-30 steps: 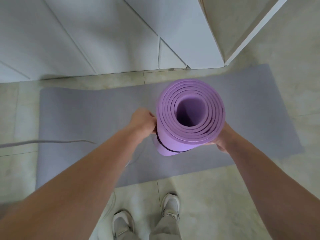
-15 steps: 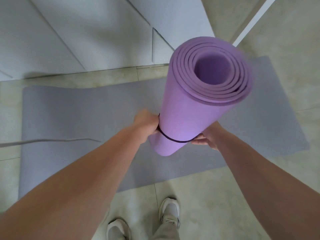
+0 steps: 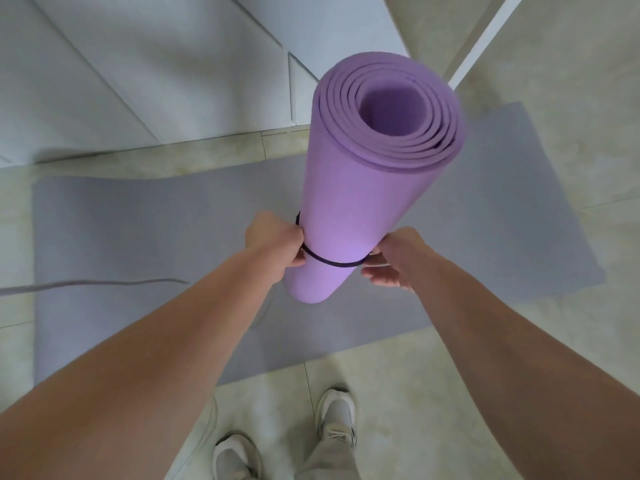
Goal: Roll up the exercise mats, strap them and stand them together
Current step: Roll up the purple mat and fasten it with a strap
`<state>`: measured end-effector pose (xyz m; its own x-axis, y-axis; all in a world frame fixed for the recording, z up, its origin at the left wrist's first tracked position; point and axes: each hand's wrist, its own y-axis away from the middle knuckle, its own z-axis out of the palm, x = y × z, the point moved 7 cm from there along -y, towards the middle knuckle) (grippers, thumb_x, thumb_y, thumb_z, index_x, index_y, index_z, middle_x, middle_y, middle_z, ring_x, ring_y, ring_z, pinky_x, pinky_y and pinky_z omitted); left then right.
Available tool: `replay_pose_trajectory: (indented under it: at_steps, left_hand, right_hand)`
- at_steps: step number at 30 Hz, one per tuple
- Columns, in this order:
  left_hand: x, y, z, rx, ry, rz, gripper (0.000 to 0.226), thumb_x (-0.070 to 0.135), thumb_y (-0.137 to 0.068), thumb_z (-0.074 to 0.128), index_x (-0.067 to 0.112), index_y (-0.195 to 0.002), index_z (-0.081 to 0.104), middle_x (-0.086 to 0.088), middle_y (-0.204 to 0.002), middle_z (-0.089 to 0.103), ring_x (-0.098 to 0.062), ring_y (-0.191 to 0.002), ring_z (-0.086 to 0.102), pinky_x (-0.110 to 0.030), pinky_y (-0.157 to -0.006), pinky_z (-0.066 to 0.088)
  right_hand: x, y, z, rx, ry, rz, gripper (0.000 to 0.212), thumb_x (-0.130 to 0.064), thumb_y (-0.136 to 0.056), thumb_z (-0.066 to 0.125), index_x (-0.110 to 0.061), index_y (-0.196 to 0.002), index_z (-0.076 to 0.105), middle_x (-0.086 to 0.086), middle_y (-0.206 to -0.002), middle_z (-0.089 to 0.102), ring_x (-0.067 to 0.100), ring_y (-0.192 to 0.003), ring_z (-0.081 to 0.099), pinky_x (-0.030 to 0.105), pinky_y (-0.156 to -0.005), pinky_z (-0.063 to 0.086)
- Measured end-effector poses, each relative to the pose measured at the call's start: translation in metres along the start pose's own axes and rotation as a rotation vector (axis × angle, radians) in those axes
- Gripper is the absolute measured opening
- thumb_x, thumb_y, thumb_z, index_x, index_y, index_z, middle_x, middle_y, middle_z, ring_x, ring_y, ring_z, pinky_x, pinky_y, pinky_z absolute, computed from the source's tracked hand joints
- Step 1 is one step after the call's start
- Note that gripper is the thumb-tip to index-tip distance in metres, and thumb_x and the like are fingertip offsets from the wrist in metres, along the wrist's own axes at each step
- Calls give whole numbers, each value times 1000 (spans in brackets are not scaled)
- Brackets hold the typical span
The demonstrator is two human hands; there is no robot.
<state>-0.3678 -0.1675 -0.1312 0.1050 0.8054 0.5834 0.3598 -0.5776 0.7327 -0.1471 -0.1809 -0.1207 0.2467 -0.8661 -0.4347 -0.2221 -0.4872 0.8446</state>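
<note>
Two hands held the black strap [image 3: 332, 264] with curled fingers. The left hand [image 3: 277, 242] pinched it on the left side of the purple mat [image 3: 363, 202], and the right hand [image 3: 394, 259] pinched it on the right side. The strap went round the rolled mat near its low end. One second before, the roll's open end had pointed almost straight at the camera. Now the roll was higher and tipped away, so much more of its long side showed. Both arms reached forward, with a wrist close on each side of the roll. The roll was up in the air over the middle of the grey mat [image 3: 138, 237], which lay flat on the floor [image 3: 415, 393]. Two shoes [image 3: 337, 420] stood just off that mat's near edge.
</note>
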Motion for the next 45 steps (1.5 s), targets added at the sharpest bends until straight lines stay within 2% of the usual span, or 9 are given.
replay_pose_trajectory:
  at_steps: [3,9,14,18,21,25,33,37,45]
  left_hand:
    - [3,-2,-2,-16,-58,30,6,-8,-79,61,-5,-81,66,-15,-70,68,-23,-51,65,-30,-45,56]
    - [8,-4,-2,-12,-495,257,31,6,-85,53,4,-55,49,-14,-54,46,-24,-57,34,-32,-52,38]
    - [11,1,-11,-74,-342,195,19,5,-84,52,3,-80,70,-7,-66,59,-22,-64,44,-29,-58,43]
    - [32,44,-14,-260,176,-14,15,24,-93,56,19,-89,70,-2,-87,66,-22,-84,60,-32,-75,57]
    - [57,75,-27,-360,263,-47,49,64,-93,45,24,-112,66,-3,-111,66,-23,-104,59,-52,-88,54]
    - [102,115,-50,-429,272,66,80,91,-69,44,35,-122,64,5,-126,63,-21,-118,55,-58,-92,51]
    - [121,189,-103,-269,217,80,24,34,-94,66,28,-115,56,4,-115,68,-19,-102,66,-47,-82,57]
    - [115,206,-158,-210,343,75,28,27,-95,66,21,-121,58,-1,-114,69,-18,-96,68,-35,-63,57]
    - [88,209,-284,-67,463,58,29,26,-97,62,17,-124,55,-6,-116,65,-21,-98,64,-42,-74,58]
  right_hand:
    - [-2,-6,5,-32,18,-31,21,-2,-93,45,-1,-79,61,13,-76,65,20,-53,62,28,-51,57]
    - [15,-27,20,6,98,-89,15,0,-87,46,3,-85,61,13,-70,62,35,-66,71,50,-78,60]
    - [-14,-12,-2,147,289,-417,21,-11,-86,55,-17,-106,57,1,-104,59,21,-84,59,33,-69,50]
    - [-31,31,-9,-94,-40,-470,51,15,-83,47,-24,-114,59,-2,-118,68,21,-110,64,25,-70,49]
    - [-47,68,-20,-174,-155,-318,27,-12,-99,44,-24,-113,64,2,-112,71,25,-112,63,38,-87,48]
    - [-92,117,-37,-186,-284,-358,49,-60,-100,28,-31,-112,66,-4,-120,68,21,-108,64,47,-91,51]
    - [-133,208,-14,-189,-13,-400,45,-47,-92,61,-32,-133,48,1,-127,59,25,-112,61,48,-70,62]
    - [-154,244,21,-264,48,-444,37,-35,-95,63,-30,-129,49,4,-121,61,26,-106,64,50,-69,62]
    - [-197,305,139,-348,271,-504,30,-35,-97,57,-28,-126,51,2,-116,63,25,-95,67,40,-58,61]
